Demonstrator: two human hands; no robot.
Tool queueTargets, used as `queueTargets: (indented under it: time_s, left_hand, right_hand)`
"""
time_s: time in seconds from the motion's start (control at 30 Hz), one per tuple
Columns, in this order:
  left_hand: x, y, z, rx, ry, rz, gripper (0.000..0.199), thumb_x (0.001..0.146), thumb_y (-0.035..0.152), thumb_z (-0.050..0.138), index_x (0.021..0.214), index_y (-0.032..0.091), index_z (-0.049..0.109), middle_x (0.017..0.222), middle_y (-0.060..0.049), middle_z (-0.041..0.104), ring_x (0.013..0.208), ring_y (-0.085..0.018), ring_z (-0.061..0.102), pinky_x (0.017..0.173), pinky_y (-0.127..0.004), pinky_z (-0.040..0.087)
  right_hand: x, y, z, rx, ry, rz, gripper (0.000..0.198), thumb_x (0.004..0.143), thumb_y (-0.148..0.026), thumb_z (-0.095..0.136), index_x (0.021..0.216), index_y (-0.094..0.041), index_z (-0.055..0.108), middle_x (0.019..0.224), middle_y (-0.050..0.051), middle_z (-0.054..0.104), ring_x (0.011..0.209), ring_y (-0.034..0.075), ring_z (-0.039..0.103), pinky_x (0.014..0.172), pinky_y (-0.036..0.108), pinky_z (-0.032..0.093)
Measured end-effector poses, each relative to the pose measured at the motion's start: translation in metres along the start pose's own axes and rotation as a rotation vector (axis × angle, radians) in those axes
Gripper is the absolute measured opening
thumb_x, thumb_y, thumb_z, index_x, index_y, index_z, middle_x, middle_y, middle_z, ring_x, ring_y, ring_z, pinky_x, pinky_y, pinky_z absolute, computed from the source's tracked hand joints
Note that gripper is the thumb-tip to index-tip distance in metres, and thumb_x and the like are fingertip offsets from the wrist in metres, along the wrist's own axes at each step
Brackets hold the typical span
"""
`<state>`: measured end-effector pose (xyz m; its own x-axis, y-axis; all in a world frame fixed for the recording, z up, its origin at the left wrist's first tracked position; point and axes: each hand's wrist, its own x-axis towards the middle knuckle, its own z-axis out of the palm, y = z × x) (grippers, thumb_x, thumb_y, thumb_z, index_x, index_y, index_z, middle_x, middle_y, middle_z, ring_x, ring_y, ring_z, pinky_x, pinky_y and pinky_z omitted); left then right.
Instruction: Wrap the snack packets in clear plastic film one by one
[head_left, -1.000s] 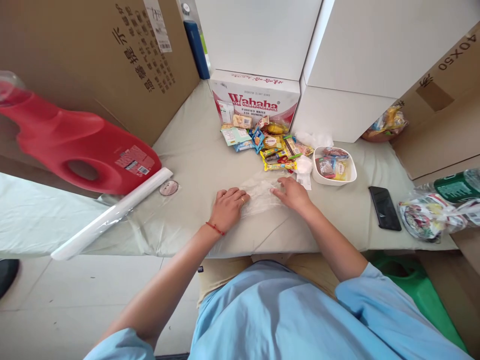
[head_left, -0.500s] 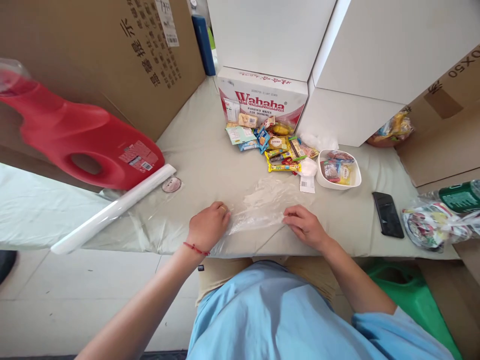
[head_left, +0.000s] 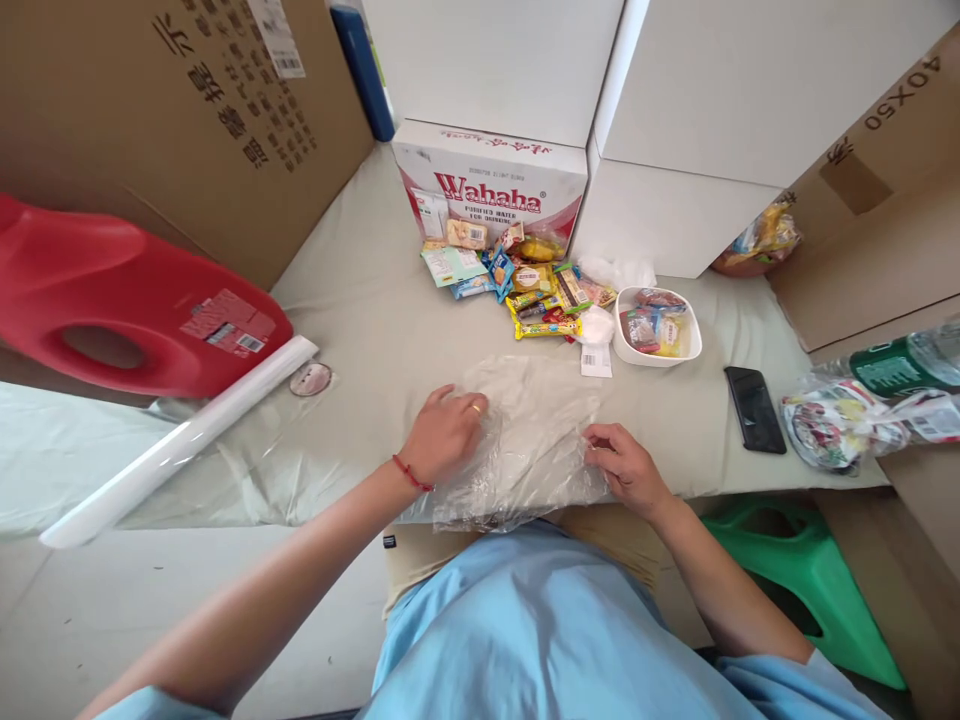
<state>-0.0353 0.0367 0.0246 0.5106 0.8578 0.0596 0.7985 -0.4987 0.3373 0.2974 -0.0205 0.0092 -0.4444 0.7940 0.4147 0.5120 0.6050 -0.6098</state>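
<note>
A crinkled piece of clear plastic film [head_left: 536, 425] lies spread between my hands at the cloth-covered table's near edge, its lower part hanging toward my lap. Whether it is a single sheet or a bag I cannot tell. On its left side my left hand [head_left: 450, 437] is closed, with bent fingers gripping the crumpled plastic. My right hand [head_left: 626, 462] pinches the opposite edge between thumb and fingers. Beyond the film is a pile of wrapped snacks [head_left: 534, 278]. To the right of that pile stands a white plastic bowl [head_left: 694, 345] with several snack packets inside.
A white roll [head_left: 180, 440] lies at the left beside a large red jug [head_left: 172, 300]. Near it is a small round disc [head_left: 310, 379]. A Wahaba-style printed carton [head_left: 491, 180] stands behind the snacks. At right lie a black phone [head_left: 754, 410] and a green-labelled bottle [head_left: 907, 362].
The film is spread wider and now reaches over the near table edge. My left hand has moved slightly right and forward over it; my right hand remains at its right edge. The view has shifted.
</note>
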Motion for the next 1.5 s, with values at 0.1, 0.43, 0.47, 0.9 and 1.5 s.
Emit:
queueTargets:
  time_s: [0.1, 0.43, 0.47, 0.9, 1.5]
  left_hand:
    - [-0.005, 0.007, 0.013, 0.018, 0.119, -0.176, 0.035, 0.102, 0.033, 0.038, 0.112, 0.02, 0.068, 0.13, -0.015, 0.072, 0.121, -0.029, 0.067, 0.12, -0.061, 0.031]
    - [-0.023, -0.004, 0.025, 0.046, 0.127, -0.175, 0.053, 0.103, 0.044, 0.044, 0.152, 0.028, 0.051, 0.164, -0.015, 0.044, 0.151, -0.033, 0.043, 0.126, -0.068, 0.007]
    - [-0.022, -0.004, 0.025, 0.045, 0.123, -0.183, 0.053, 0.103, 0.044, 0.043, 0.153, 0.029, 0.05, 0.165, -0.014, 0.042, 0.152, -0.033, 0.042, 0.126, -0.069, 0.005]
    - [-0.022, 0.0, 0.023, 0.044, 0.101, -0.18, 0.053, 0.104, 0.045, 0.043, 0.155, 0.03, 0.049, 0.166, -0.013, 0.042, 0.153, -0.031, 0.04, 0.126, -0.07, 0.005]
    - [-0.022, -0.002, 0.027, 0.055, 0.095, -0.186, 0.054, 0.108, 0.038, 0.029, 0.158, 0.03, 0.045, 0.167, -0.01, 0.039, 0.154, -0.029, 0.039, 0.127, -0.068, 0.004]
  right_hand:
    - [-0.021, 0.004, -0.011, -0.028, 0.002, 0.07, 0.033, 0.09, -0.008, 0.054, 0.098, -0.032, 0.074, 0.12, 0.008, 0.067, 0.101, 0.023, 0.067, 0.085, 0.043, 0.063]
    - [-0.042, 0.003, -0.059, -0.136, 0.07, 0.277, 0.031, 0.089, -0.01, 0.052, 0.096, -0.033, 0.073, 0.111, 0.008, 0.069, 0.098, 0.026, 0.07, 0.081, 0.042, 0.062]
    - [-0.025, 0.005, -0.063, -0.15, 0.091, 0.299, 0.03, 0.091, -0.013, 0.052, 0.097, -0.033, 0.073, 0.11, 0.008, 0.069, 0.098, 0.026, 0.07, 0.082, 0.043, 0.061]
    - [0.277, 0.087, 0.009, -0.655, -0.23, 0.102, 0.054, 0.095, -0.005, 0.043, 0.146, -0.019, 0.056, 0.153, 0.014, 0.051, 0.138, 0.034, 0.039, 0.114, 0.053, 0.039]
    - [0.153, -0.016, 0.011, -0.072, -0.62, 0.52, 0.033, 0.1, -0.038, 0.055, 0.111, -0.014, 0.074, 0.104, 0.01, 0.073, 0.088, 0.02, 0.069, 0.078, 0.03, 0.053]
